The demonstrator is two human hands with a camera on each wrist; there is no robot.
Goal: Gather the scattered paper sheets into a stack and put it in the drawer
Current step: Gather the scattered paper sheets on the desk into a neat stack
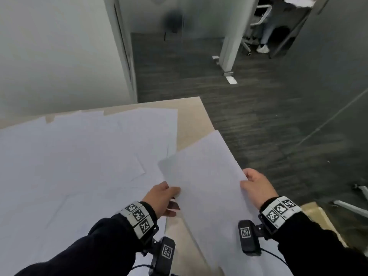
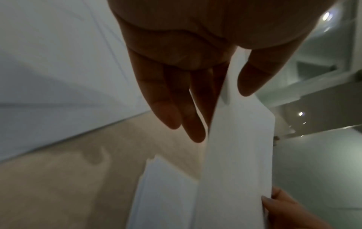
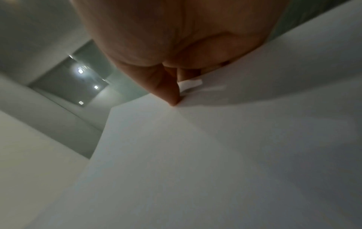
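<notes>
Head view showed both hands, left hand [image 1: 162, 198] and right hand [image 1: 256, 188], pinching opposite edges of a thin white paper sheet [image 1: 205, 176] raised over the pale wooden bench [image 1: 191, 124], where a loose pinch might let it slip.

Matt white paper sheets [image 1: 79, 156] lie on a smooth light wood table [image 1: 191, 124].

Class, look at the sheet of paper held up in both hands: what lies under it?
Under the held sheet shows bare tabletop and the edge of the scattered sheets. What lies directly beneath its middle is covered.
</notes>
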